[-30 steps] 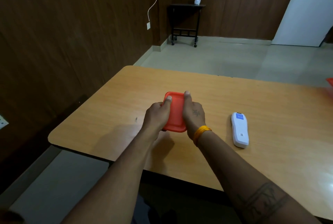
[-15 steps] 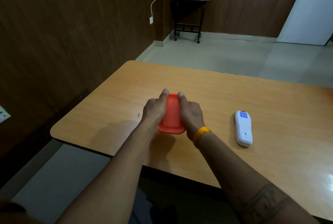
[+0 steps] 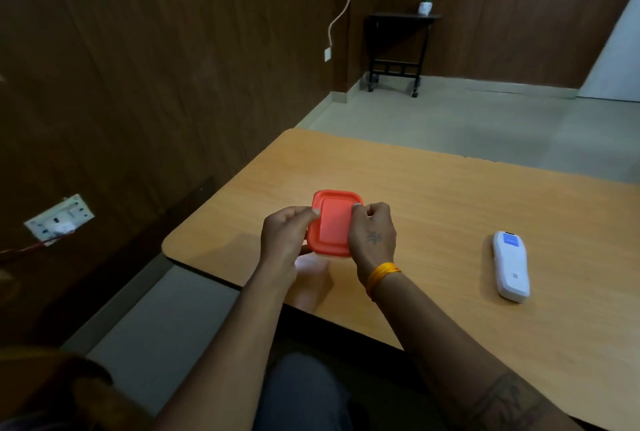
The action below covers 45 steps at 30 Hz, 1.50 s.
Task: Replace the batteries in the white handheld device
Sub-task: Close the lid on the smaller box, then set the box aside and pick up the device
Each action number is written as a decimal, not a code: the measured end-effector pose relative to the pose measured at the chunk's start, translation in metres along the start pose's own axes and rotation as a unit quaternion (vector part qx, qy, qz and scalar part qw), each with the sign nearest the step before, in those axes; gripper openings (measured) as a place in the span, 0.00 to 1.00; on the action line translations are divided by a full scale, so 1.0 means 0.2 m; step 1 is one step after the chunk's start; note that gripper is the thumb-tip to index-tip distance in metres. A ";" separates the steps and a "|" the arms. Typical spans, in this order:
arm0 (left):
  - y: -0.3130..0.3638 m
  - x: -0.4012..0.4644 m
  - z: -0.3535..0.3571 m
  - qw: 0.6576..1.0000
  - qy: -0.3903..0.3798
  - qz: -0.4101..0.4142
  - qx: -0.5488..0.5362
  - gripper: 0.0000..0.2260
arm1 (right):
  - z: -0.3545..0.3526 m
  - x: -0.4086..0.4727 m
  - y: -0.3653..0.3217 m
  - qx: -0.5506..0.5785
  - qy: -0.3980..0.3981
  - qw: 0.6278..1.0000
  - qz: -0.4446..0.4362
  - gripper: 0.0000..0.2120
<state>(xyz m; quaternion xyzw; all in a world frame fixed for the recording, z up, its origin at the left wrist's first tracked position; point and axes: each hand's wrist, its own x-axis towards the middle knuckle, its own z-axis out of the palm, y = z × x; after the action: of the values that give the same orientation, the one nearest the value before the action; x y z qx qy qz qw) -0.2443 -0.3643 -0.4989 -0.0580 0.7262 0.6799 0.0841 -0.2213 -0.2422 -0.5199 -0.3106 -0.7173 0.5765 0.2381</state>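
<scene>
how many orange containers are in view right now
1. The orange container is held above the table near its left edge, gripped between the left hand and right hand. None other shows.

Dim, soft room; wide-angle edge distortion.

A white handheld device (image 3: pixel 511 266) lies flat on the light wooden table (image 3: pixel 433 195), toward its right side.
</scene>
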 end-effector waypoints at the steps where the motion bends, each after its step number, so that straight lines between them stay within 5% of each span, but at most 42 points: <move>1: -0.01 0.01 -0.06 1.000 0.016 0.002 0.004 0.02 | 0.05 -0.02 0.00 -0.009 -0.012 1.000 -0.006 0.12; 6: -0.01 0.12 -0.38 0.997 0.054 -0.043 0.016 0.09 | 0.32 -0.16 -0.05 -0.037 -0.089 0.995 -0.009 0.14; 12: 0.05 0.30 -0.74 0.993 0.051 -0.040 0.097 0.14 | 0.64 -0.23 -0.12 0.018 -0.171 0.982 0.083 0.03; 15: 0.07 0.40 -0.87 0.990 0.074 -0.039 0.115 0.13 | 0.78 -0.24 -0.14 0.048 -0.205 0.971 0.111 0.07; 24: -0.01 0.61 -1.08 0.985 0.100 -0.033 0.133 0.11 | 1.06 -0.25 -0.13 0.039 -0.219 0.965 0.139 0.06; 30: -0.06 0.64 -1.11 0.987 0.111 -0.020 0.119 0.09 | 1.08 -0.27 -0.11 0.045 -0.211 0.967 0.137 0.04; 37: -0.03 0.55 -1.08 0.954 0.251 0.084 0.142 0.14 | 1.00 -0.27 -0.14 0.017 -0.175 0.980 0.094 0.10; 45: 0.02 0.21 -0.81 0.974 0.177 0.127 0.065 0.07 | 0.59 -0.29 -0.24 0.095 -0.174 0.978 0.065 0.06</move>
<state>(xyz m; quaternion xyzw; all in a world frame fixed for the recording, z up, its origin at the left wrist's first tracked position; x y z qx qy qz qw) -0.2929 -0.5242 -0.4942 -0.0788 0.7738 0.6150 -0.1295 -0.2720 -0.3707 -0.4987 -0.2276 -0.6682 0.7013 0.0995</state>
